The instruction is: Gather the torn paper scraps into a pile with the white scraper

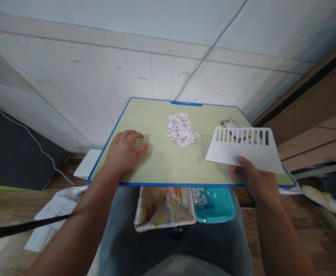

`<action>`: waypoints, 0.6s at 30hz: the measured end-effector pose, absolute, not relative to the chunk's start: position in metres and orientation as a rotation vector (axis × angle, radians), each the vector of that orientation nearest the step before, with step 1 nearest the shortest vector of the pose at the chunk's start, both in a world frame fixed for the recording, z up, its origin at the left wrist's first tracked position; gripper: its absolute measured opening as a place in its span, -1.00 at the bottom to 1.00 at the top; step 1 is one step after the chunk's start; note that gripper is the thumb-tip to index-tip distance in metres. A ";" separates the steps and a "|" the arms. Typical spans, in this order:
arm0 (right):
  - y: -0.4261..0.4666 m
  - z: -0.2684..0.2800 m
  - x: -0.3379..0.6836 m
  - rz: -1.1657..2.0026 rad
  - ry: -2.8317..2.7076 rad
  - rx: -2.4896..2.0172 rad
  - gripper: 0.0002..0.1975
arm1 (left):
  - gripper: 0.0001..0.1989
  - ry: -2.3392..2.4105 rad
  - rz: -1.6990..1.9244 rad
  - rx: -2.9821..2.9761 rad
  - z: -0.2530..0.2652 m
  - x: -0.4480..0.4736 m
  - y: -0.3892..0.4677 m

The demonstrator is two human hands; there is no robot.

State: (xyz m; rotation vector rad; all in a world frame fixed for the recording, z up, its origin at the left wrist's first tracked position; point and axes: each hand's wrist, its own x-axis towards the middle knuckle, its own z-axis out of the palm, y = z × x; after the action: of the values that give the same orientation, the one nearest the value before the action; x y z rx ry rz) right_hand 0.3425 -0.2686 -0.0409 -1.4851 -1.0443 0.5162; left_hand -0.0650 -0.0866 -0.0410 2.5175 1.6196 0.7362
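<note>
My right hand (252, 174) grips a white slotted card (239, 153) by its lower edge, thumb on top. A row of long slots runs along the card's far side, and it is held tilted over the right part of the board. On the board's left part rests my left hand (126, 149), fingers loosely spread and holding nothing. Between the hands, toward the back, lies a pile of small pale pink and white paper scraps (181, 129). One loose scrap (199, 159) sits apart, near the card's left corner.
The blue-edged folding table (156, 168) stands against a white panelled wall (127, 69). On my lap are a patterned fabric-lined box (164, 216) and a turquoise plastic tub (218, 211) with some scraps inside. A small partly blurred item (230, 122) lies behind the card. Cardboard boxes (314, 111) stand at right.
</note>
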 end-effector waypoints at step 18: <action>-0.263 -0.035 0.325 0.525 -1.088 -1.476 -0.64 | -0.40 1.687 0.518 2.522 -0.032 -0.052 -0.125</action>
State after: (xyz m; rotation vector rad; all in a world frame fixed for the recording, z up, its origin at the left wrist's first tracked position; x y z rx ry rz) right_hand 0.3250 -0.2629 -0.0347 -1.4756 -1.0876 0.5251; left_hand -0.0521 -0.1252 -0.0323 2.5223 1.6871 0.5183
